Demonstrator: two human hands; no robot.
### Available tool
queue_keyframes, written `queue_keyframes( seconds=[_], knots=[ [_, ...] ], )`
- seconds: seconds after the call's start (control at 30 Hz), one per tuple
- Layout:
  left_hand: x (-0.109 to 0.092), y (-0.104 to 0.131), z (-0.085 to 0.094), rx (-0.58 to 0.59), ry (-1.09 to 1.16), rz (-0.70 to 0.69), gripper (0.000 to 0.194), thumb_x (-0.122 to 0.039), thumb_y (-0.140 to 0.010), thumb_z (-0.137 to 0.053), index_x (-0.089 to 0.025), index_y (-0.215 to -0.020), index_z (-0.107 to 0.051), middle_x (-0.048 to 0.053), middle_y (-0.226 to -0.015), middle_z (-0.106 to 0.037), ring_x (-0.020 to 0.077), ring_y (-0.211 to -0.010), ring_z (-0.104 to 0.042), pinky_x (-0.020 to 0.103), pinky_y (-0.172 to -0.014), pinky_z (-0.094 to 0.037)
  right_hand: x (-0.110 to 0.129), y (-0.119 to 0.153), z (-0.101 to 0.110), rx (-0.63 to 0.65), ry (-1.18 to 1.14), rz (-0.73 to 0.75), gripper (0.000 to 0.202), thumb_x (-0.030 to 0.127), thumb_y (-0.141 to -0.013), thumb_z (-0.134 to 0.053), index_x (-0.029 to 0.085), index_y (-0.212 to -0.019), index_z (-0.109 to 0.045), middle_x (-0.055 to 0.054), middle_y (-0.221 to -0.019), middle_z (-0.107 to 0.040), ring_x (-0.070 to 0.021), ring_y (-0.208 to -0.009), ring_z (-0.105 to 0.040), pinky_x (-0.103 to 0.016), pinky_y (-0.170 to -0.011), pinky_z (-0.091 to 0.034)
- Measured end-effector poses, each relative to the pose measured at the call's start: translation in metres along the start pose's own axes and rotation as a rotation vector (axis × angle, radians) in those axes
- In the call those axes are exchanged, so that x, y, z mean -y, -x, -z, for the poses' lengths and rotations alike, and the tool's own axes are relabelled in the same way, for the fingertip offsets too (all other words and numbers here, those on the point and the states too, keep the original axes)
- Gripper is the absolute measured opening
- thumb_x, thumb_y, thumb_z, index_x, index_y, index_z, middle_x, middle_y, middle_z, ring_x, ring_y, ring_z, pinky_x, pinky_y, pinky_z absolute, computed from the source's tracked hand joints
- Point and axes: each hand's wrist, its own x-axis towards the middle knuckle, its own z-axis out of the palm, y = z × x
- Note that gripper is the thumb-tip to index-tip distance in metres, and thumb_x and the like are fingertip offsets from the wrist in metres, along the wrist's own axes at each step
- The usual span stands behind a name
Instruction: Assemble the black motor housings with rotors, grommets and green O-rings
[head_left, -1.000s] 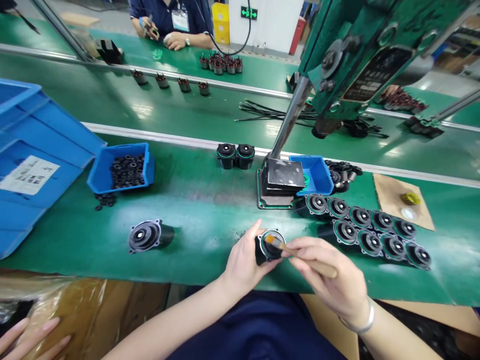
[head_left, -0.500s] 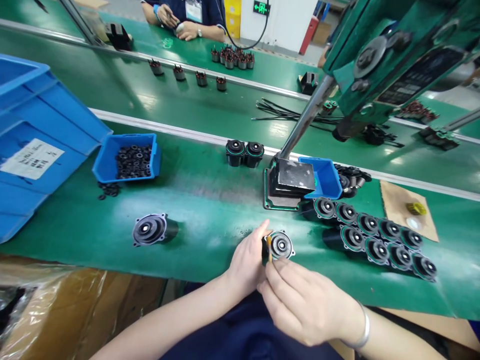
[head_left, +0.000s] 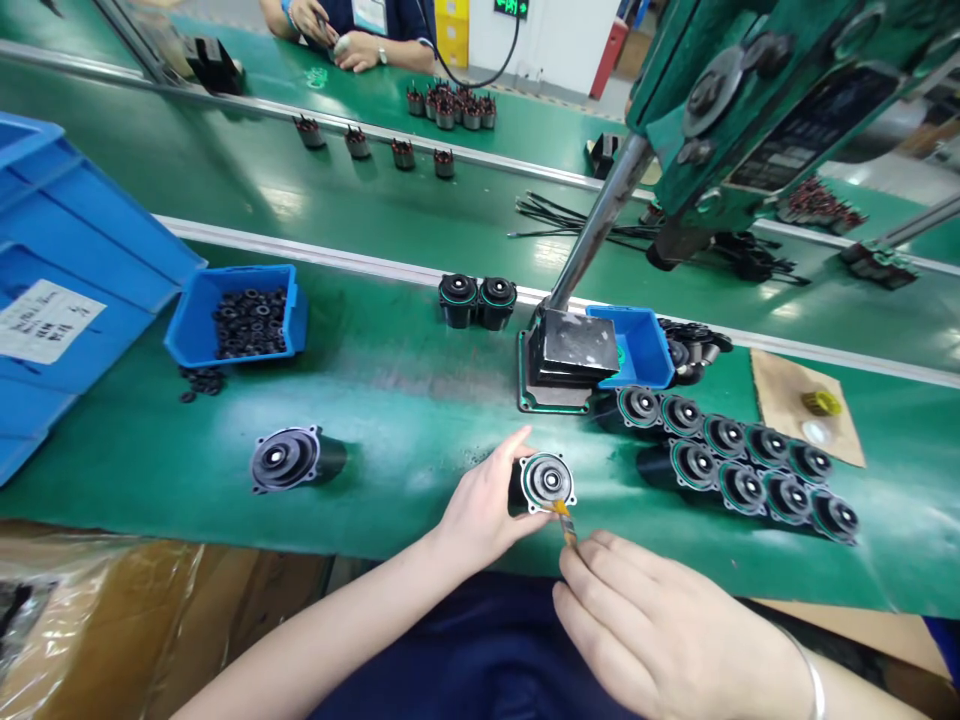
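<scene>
My left hand grips a black motor housing from its left side, thumb below and fingers behind. The housing's round face, with stepped rings and a green seal, is turned up toward me. Between the fingertips of my right hand is a small brush. Its yellowish bristles touch the lower rim of the housing. Another black housing lies on its own to the left, its face tilted my way. To the right, several similar housings stand in two rows.
A green press rises behind the held housing. Two housings stand left of it. At left are a large blue crate and a blue bin of black rings. A yellow cap sits on cardboard. Across the bench, a person works.
The brush has moved from the left edge of the housing to its lower rim, with my right hand shifting right and down. My left hand still holds the housing.
</scene>
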Motion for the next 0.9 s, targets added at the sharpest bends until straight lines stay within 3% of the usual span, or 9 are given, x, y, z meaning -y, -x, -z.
queue_keyframes(
  seconds=[0.13, 0.3, 0.47, 0.57, 0.63, 0.8, 0.9],
  knots=[
    [-0.009, -0.008, 0.012, 0.093, -0.084, -0.020, 0.089, -0.033, -0.073, -0.079, -0.024, -0.143, -0.024, 0.007, -0.122, -0.063, 0.0241, -0.113, -0.063, 0.039, -0.097, -0.053, -0.010, 0.005, 0.000, 0.045, 0.081, 0.003, 0.026, 0.014, -0.091, -0.042, 0.009, -0.103, -0.065, -0.014, -0.100, -0.070, -0.0247, -0.091, -0.067, -0.042, -0.083, -0.055],
    [-0.025, -0.021, 0.046, 0.228, -0.392, -0.056, 0.075, -0.023, -0.074, -0.075, -0.022, -0.137, -0.034, 0.012, -0.130, -0.060, 0.0282, -0.115, -0.063, 0.041, -0.095, -0.054, -0.026, 0.022, 0.004, -0.136, 0.140, -0.058, 0.033, 0.011, -0.093, -0.034, 0.010, -0.106, -0.064, -0.013, -0.107, -0.069, -0.0271, -0.099, -0.064, -0.043, -0.088, -0.048],
    [-0.008, -0.060, 0.118, 0.239, -0.777, 0.133, 0.075, -0.012, -0.067, -0.075, -0.017, -0.134, -0.042, 0.017, -0.129, -0.061, 0.0345, -0.110, -0.066, 0.043, -0.091, -0.054, -0.028, 0.045, -0.006, -0.254, 0.102, -0.147, 0.033, 0.008, -0.090, -0.039, 0.010, -0.112, -0.063, -0.013, -0.113, -0.067, -0.0267, -0.108, -0.060, -0.042, -0.095, -0.044],
    [0.012, -0.099, 0.164, 0.194, -0.850, 0.224, 0.077, -0.013, -0.067, -0.076, -0.013, -0.135, -0.041, 0.020, -0.130, -0.061, 0.0350, -0.114, -0.064, 0.042, -0.094, -0.051, -0.025, 0.053, -0.014, -0.292, 0.117, -0.168, 0.033, 0.006, -0.089, -0.041, 0.010, -0.113, -0.064, -0.012, -0.115, -0.067, -0.0260, -0.109, -0.059, -0.041, -0.098, -0.041],
    [0.024, -0.127, 0.184, 0.170, -0.862, 0.232, 0.076, -0.014, -0.068, -0.075, -0.010, -0.136, -0.040, 0.022, -0.131, -0.060, 0.0340, -0.118, -0.062, 0.042, -0.097, -0.049, -0.023, 0.059, -0.018, -0.298, 0.121, -0.191, 0.035, 0.006, -0.088, -0.042, 0.011, -0.115, -0.063, -0.011, -0.118, -0.066, -0.0252, -0.111, -0.058, -0.041, -0.101, -0.039],
    [0.037, -0.174, 0.200, 0.152, -0.861, 0.192, 0.073, -0.014, -0.074, -0.070, -0.011, -0.139, -0.036, 0.016, -0.137, -0.057, 0.0248, -0.125, -0.057, 0.036, -0.104, -0.045, -0.021, 0.090, -0.022, -0.275, 0.142, -0.260, 0.037, 0.010, -0.089, -0.045, 0.015, -0.123, -0.060, -0.009, -0.126, -0.062, -0.0224, -0.115, -0.058, -0.039, -0.105, -0.040],
    [0.022, -0.176, 0.200, 0.126, -0.886, 0.190, 0.078, -0.009, -0.070, -0.071, -0.007, -0.139, -0.035, 0.024, -0.147, -0.044, 0.0311, -0.135, -0.046, 0.043, -0.110, -0.039, -0.023, 0.109, -0.017, -0.283, 0.144, -0.395, 0.032, 0.012, -0.088, -0.049, 0.018, -0.118, -0.061, -0.009, -0.122, -0.065, -0.0221, -0.109, -0.063, -0.038, -0.096, -0.048]
  ],
)
